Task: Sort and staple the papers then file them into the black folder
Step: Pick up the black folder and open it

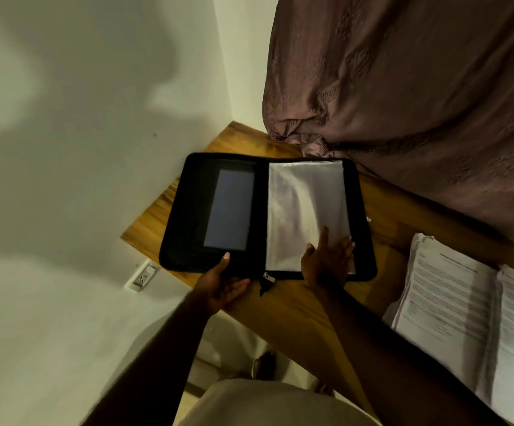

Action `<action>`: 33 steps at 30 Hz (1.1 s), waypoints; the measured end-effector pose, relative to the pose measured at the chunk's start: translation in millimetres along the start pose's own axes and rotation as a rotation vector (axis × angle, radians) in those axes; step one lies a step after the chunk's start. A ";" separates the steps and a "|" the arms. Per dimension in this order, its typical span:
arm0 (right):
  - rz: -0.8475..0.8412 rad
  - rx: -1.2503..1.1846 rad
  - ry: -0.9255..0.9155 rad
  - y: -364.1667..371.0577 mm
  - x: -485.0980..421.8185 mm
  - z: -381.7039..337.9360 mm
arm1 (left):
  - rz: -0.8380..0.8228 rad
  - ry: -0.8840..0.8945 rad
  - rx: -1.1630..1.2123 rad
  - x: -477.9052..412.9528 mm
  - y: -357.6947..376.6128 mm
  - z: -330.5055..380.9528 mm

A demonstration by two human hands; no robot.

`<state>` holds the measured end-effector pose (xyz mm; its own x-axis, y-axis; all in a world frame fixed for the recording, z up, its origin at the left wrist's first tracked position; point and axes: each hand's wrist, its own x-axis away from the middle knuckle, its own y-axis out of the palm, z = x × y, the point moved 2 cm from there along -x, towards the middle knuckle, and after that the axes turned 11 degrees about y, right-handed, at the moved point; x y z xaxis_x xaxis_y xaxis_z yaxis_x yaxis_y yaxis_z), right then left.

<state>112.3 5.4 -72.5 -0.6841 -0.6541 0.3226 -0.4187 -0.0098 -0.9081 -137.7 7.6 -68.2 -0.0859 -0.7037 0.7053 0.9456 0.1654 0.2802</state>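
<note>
— What is the biggest thing there?

— A big crinkly brown-purple cloth (418, 103) hangs down onto the far side of the brown wooden table (295, 318).

— And on the table?

— The black zip folder (185, 192) lies open and flat at the table's left corner. To the right, well apart from it, the white printed papers (452, 302) sit in thick piles side by side.

— What is inside the folder?

— A shiny see-through plastic pocket (301, 207) fills its right half. A flat grey panel (229, 210) sits in its left half.

— What do the hands do?

— The person's left hand (221, 287) grips the folder's near edge, thumb on top and fingers curled under. The right hand (326, 262) lies flat on the pocket's near corner with straight fingers, holding nothing.

— Anything small?

— A white wall socket (143, 276) below the table's left corner.
</note>
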 end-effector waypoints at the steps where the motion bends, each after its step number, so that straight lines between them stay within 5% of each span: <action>1: -0.010 -0.011 -0.001 -1.3 -1.5 3.1 | 0.008 -0.022 -0.014 3.1 2.1 -2.9; 6: -0.046 -0.031 -0.047 -7.6 -6.4 11.8 | 0.008 -0.180 -0.278 14.5 6.6 -10.7; 11: 0.004 -0.096 -0.113 -21.7 -9.7 11.8 | -0.198 -0.310 -0.596 25.6 19.2 -4.2; 16: 0.138 -0.277 -0.162 -32.0 5.4 -6.8 | -0.177 0.087 -0.712 26.9 59.1 29.9; 20: 0.203 -0.474 -0.413 -40.3 29.5 -35.0 | -0.080 0.365 -0.659 27.7 88.7 56.4; 25: 0.023 -0.439 -0.842 -39.7 66.6 -69.8 | -0.047 0.364 -0.509 29.6 97.6 73.5; 33: -0.176 -0.555 -0.970 -42.3 89.4 -77.7 | -0.102 0.311 -0.166 41.7 70.8 72.0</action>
<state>22.4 6.1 15.5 0.0617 -0.9898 -0.1283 -0.8358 0.0190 -0.5486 -97.0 39.7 27.9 -0.1070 -0.8912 0.4407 0.9774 -0.0130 0.2111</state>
